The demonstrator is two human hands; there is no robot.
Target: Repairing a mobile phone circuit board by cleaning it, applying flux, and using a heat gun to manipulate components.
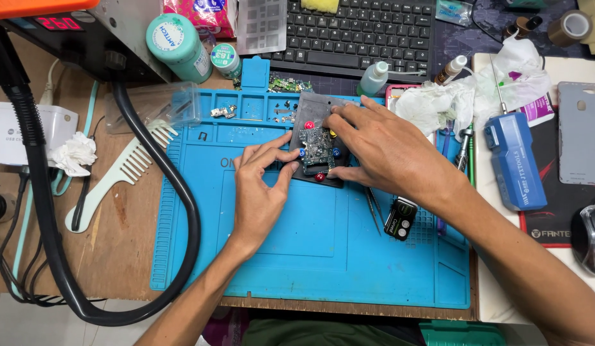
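A small green circuit board lies on a dark holder plate with red and blue pegs, on the blue work mat. My left hand touches the plate's left edge, with thumb and forefinger at a blue peg. My right hand rests over the plate's right side, its fingers on the top edge and its thumb along the lower right edge. Neither hand lifts anything.
Tweezers and a small black tub lie right of the plate. A thick black hose loops at the left beside a pale comb. A keyboard, bottles, crumpled tissue and a blue tool case crowd the back and right.
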